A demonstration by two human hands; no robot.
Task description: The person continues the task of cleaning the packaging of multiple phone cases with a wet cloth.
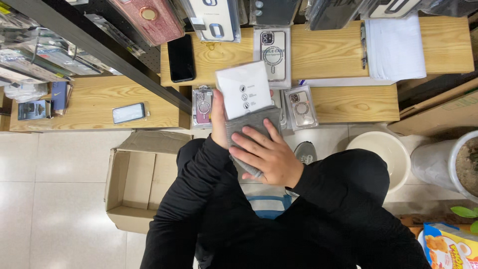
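My left hand [219, 122] holds a white flat phone-case package [244, 88] by its left edge, above the front of the wooden shelf. My right hand [269, 154] presses a grey cloth [249, 125] against the lower part of that package, fingers spread over the cloth. Both arms wear black sleeves. The package's lower half is hidden under the cloth and my right hand.
Packaged phone cases [272, 50] lie on the wooden shelf [343, 50], with a black phone [180, 59], a stack of white packages [396, 47] and hanging cases above. An open cardboard box [137, 182] sits on the tiled floor at left. A white basin [381, 152] stands at right.
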